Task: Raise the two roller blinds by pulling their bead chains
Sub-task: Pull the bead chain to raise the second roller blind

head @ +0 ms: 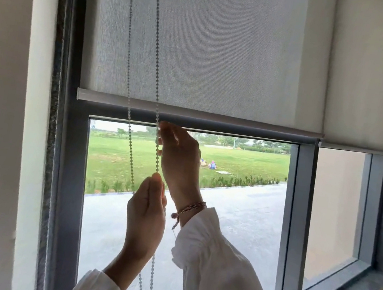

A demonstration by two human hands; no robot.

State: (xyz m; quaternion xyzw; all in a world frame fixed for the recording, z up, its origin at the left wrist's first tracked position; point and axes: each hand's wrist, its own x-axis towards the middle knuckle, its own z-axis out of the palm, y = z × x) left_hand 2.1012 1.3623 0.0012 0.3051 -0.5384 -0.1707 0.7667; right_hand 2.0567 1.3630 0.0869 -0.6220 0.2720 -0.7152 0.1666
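Both hands, left hand [146,215], right hand [178,160], pinching bead chain [156,65] (one strand), blind [200,46] half-raised

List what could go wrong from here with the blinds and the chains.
1. Both the right hand and the left hand pinch the same strand of the white beaded chain loop; the free strand hangs close beside it, so it could get caught in the grip and stall the pull.
2. The wide grey fabric roller blind sits slightly higher than the narrow pale roller blind; they may end uneven.
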